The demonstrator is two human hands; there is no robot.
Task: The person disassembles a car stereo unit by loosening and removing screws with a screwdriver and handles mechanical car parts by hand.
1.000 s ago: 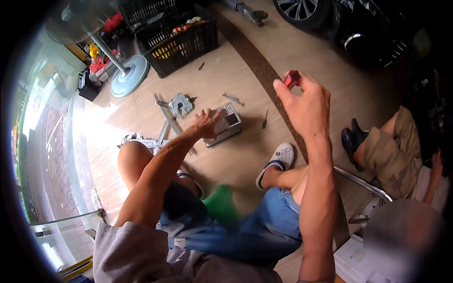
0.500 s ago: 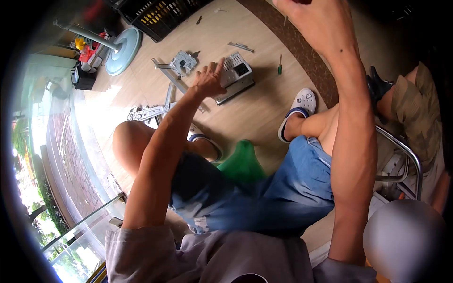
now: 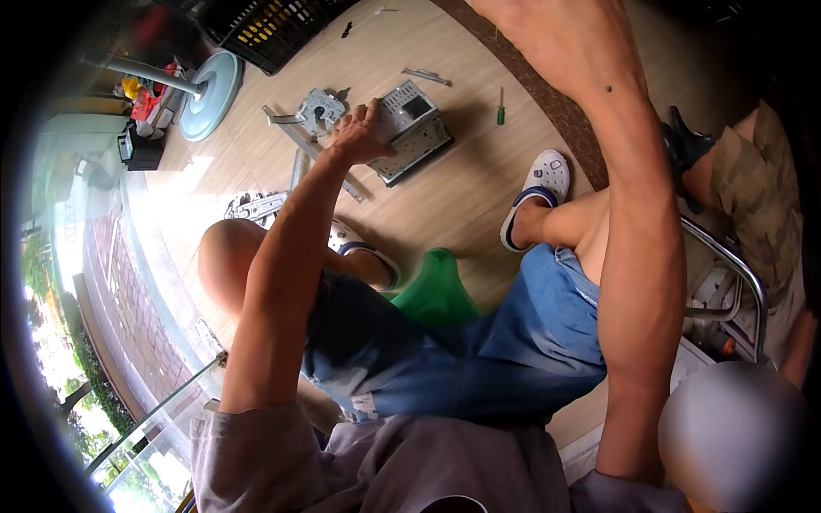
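Observation:
My left hand (image 3: 359, 139) lies against the left side of a silver perforated metal case (image 3: 416, 128). Its fingers reach over the case's upper edge and its thumb points along the near side. The case stands on the floor, with vent slots and a dark square opening on top. My right hand (image 3: 547, 34) is raised high at the top edge of the picture, where its fingers are cut off, so anything in them is hidden. On the floor right of the case rests a green-handled screwdriver (image 3: 501, 113). A flat metal plate (image 3: 321, 111) and metal strips (image 3: 295, 128) lie left of the case.
A black crate (image 3: 256, 38) and a round pale-blue stand base (image 3: 211, 96) are at the upper left. Between my legs is something green (image 3: 436, 291). Another person's leg (image 3: 753, 167) and a chair's metal tube (image 3: 731, 256) are on the right. Glass panels line the left.
The whole view has shifted slightly, moving the floor items a little left. My left hand stays at the case, and my right hand has moved farther out past the top edge.

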